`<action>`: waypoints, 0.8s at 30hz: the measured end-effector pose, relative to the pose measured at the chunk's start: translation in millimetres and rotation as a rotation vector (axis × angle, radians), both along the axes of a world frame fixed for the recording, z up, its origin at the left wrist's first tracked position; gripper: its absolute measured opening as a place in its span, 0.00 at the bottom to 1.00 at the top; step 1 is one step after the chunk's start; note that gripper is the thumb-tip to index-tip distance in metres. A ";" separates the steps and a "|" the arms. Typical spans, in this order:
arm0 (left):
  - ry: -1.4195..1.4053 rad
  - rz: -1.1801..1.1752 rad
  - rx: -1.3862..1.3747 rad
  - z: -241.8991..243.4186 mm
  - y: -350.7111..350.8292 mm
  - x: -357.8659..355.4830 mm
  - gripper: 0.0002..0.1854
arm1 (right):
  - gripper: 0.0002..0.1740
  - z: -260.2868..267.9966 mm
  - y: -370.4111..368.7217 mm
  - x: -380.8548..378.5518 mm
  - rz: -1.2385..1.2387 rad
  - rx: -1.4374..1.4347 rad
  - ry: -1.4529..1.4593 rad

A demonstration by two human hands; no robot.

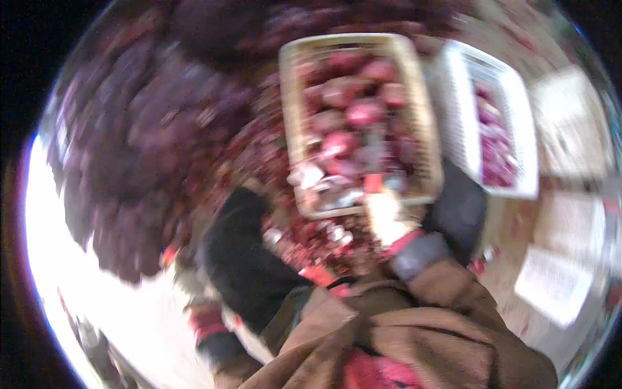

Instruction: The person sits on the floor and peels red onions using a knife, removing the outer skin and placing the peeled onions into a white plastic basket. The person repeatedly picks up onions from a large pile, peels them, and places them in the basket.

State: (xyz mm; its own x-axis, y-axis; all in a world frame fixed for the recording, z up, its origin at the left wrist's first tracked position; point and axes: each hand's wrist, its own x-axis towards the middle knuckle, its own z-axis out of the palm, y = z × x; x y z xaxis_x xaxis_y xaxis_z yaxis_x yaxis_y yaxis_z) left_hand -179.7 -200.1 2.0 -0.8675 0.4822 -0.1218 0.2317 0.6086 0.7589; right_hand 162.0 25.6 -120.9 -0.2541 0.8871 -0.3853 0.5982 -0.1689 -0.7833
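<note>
My right hand [386,214], in a pale glove, reaches over the near rim of a cream plastic basket [287,121]. Red onions [364,112] fill much of this basket, and pale peelings or cut pieces [335,187] lie at its near end. A red patch shows at the fingers; blur hides whether it is part of the glove or something held. Off to the left, beyond my dark-trousered knee, is my left hand [183,279], gloved too, with a red spot at its fingertips. It is beside the edge of a big purple-red heap [146,146], apparently onions. Its grip is too blurred to judge.
A white plastic basket [527,146] holding purple peeled onions [493,146] stands to the right. Past it lie pale flat pieces [554,287], perhaps sacks or card. Red skins and scraps [311,238] litter the ground between my knees. Bright glare covers the lower left.
</note>
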 end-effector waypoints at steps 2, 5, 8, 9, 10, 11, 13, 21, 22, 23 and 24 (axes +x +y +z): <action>0.428 -0.139 -0.386 -39.6 -27.5 -31.0 0.12 | 0.04 -13.3 -8.8 -1.9 -0.308 -0.355 0.398; 0.484 -0.137 -0.262 -95.8 -52.3 -50.7 0.10 | 0.03 41.5 2.7 -36.5 -0.298 -0.435 0.200; -0.499 0.384 0.205 -145.7 -62.1 -61.4 0.08 | 0.11 2.7 14.3 -32.4 -0.484 -0.444 0.266; -0.332 0.212 0.082 -170.0 -72.9 -68.4 0.10 | 0.18 -22.5 24.2 -18.7 -0.354 -0.426 0.165; -0.145 0.066 -0.020 -195.2 -82.8 -75.5 0.12 | 0.21 -16.2 30.7 -32.7 -0.364 -0.423 0.244; 0.153 -0.211 -0.228 -211.9 -89.4 -86.2 0.14 | 0.24 6.7 31.8 -52.0 -0.385 -0.423 0.295; -0.548 0.269 -0.090 -172.9 -10.3 -82.0 0.20 | 0.30 19.5 45.2 -52.3 -0.468 -0.398 0.422; 0.056 -0.168 -0.554 -230.8 114.7 -159.0 0.27 | 0.34 52.0 52.6 -70.6 -0.542 -0.315 0.554; 0.102 -0.249 -0.609 -242.4 129.2 -173.4 0.30 | 0.33 52.7 50.9 -70.0 -0.581 -0.302 0.543; 0.149 -0.329 -0.662 -253.8 141.2 -184.4 0.33 | 0.33 52.2 48.1 -67.5 -0.618 -0.290 0.531; 0.157 -0.360 -0.623 -262.3 162.0 -184.6 0.33 | 0.30 51.4 49.9 -50.2 -0.586 -0.326 0.546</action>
